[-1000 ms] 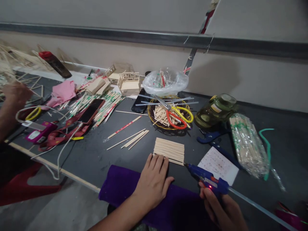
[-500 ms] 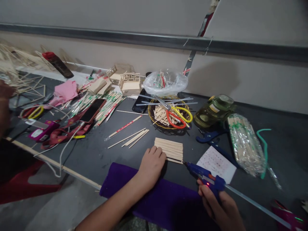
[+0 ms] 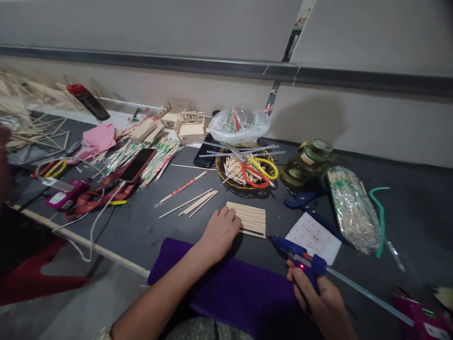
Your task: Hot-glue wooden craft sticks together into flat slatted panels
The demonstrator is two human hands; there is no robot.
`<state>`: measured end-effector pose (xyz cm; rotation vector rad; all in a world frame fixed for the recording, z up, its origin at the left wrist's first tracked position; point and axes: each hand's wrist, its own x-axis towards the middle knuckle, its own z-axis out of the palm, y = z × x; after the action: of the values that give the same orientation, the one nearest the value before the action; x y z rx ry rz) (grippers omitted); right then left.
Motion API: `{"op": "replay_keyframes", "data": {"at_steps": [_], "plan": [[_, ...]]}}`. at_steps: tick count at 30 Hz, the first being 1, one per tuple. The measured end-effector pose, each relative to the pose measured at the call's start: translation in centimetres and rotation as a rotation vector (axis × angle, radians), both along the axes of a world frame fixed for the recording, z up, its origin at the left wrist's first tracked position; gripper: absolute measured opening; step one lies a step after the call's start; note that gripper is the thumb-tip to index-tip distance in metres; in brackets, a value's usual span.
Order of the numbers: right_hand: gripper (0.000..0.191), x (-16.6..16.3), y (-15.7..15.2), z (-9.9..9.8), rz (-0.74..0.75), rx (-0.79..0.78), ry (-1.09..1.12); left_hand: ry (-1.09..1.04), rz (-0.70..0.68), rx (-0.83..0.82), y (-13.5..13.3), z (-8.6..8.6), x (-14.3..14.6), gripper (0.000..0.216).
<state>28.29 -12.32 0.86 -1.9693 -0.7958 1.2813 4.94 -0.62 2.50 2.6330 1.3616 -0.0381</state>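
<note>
A small panel of thin wooden sticks (image 3: 252,216), laid side by side, lies on the dark table. My left hand (image 3: 222,231) has its fingers bent over the panel's left end, holding it down; the fingertips are partly hidden. In my right hand (image 3: 316,295) is a blue hot glue gun (image 3: 300,255) with a red light lit and a long clear glue stick out of its back. Its nozzle points left, at the lower right corner of the panel, where the front stick ends. Several loose sticks (image 3: 198,204) are spread left of the panel.
Beyond the panel, scissors (image 3: 258,172) rest on a basket (image 3: 244,186) of short stick pieces. To the right are a green jar (image 3: 307,163), blue pliers (image 3: 304,198), a paper (image 3: 313,238) and bagged sticks (image 3: 354,210). A purple cloth (image 3: 226,283) lies in front; phones and cables are left.
The view has shifted slightly, so the things on the table sit a little further left. Both hands keep about the same place at the panel, the glue gun's tip still at its corner.
</note>
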Motion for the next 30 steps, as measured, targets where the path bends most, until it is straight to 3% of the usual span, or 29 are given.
{"op": "replay_keyframes", "data": {"at_steps": [4,15,21,26,30], "plan": [[0.061,-0.2,-0.1,0.3,0.032,0.047,0.037,-0.014,-0.014,0.019,0.2,0.0,-0.7,0.013],[0.059,-0.2,-0.1,0.7,0.100,0.085,-0.025,-0.133,0.144,-0.110,0.0,0.2,-4.2,0.014],[0.063,0.0,-0.3,0.4,0.105,0.074,-0.023,-0.213,0.236,-0.123,-0.1,1.1,-6.0,0.015],[0.061,-0.8,-0.6,0.2,0.056,0.134,-0.020,-0.681,0.541,-0.162,-1.3,1.3,-7.3,0.015],[0.064,-1.4,-0.6,0.0,0.012,0.141,-0.034,-1.257,0.797,-0.414,-2.4,0.7,-5.7,0.021]]}}
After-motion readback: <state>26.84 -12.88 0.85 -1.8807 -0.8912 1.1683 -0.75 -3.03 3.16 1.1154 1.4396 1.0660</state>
